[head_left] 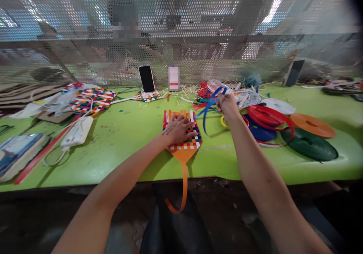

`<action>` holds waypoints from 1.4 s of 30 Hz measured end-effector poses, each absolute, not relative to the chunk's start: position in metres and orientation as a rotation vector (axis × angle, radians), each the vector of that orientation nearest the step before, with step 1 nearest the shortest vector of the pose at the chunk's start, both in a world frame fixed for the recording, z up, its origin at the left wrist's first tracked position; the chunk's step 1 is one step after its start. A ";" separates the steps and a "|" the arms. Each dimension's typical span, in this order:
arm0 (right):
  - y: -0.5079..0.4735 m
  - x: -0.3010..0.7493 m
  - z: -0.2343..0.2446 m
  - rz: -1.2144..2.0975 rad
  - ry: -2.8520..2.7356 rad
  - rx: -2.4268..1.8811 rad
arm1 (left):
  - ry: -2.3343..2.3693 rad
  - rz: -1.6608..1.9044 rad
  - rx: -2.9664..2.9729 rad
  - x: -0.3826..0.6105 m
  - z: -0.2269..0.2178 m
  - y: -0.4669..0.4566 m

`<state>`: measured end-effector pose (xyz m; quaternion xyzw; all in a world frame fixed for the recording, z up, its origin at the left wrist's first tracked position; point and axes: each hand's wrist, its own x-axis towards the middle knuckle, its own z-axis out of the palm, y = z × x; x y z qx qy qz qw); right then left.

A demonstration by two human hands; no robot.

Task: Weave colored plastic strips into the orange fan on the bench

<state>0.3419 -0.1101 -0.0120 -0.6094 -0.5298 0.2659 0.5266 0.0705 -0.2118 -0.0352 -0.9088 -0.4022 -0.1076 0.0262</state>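
Observation:
A multicoloured woven fan (184,148) of flat strips lies before me on the green table. Its orange tail (185,186) hangs curled over the front edge. My left hand (180,129) rests on the weave, fingers spread and pressing it down. Raised to the right, my right hand (227,104) is closed on a blue strip (208,110). That strip loops above the hand and curves down towards the table, while a blue length reaches the fan's right edge. How far it runs into the weave is hidden by my left hand.
Rolls of red strip (265,116), orange strip (313,125) and green strip (309,144) lie at right. Phones (146,79) stand at the back before a perforated metal screen (181,31). At left are a finished-looking woven piece (92,101), a power strip (77,131) and a book (21,154).

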 end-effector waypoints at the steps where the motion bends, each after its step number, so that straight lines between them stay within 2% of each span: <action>1: -0.108 0.346 -0.008 0.663 -1.094 -1.394 | -1.246 -0.327 -2.801 0.071 -0.035 -0.212; 3: -0.105 0.350 -0.002 0.663 -0.804 -1.306 | -1.246 -0.310 -2.791 0.071 -0.035 -0.212; 6: -0.107 0.346 0.005 0.539 -0.764 -1.240 | -1.240 -0.293 -2.787 0.071 -0.035 -0.211; 11: -0.123 0.320 0.004 0.262 -1.407 -1.325 | -1.263 -0.319 -2.807 0.070 -0.036 -0.212; 14: -0.133 0.306 -0.006 0.326 -1.894 -1.388 | -1.270 -0.340 -2.815 0.069 -0.036 -0.213; 17: -0.137 0.301 -0.019 0.443 -2.111 -1.534 | -1.275 -0.373 -2.828 0.069 -0.036 -0.213; 33: -0.124 0.305 -0.041 0.517 -2.142 -1.620 | -1.355 -0.421 -2.863 0.070 -0.040 -0.209; 42: -0.133 0.301 -0.029 0.282 -2.187 -1.861 | -1.348 -0.417 -2.857 0.070 -0.040 -0.210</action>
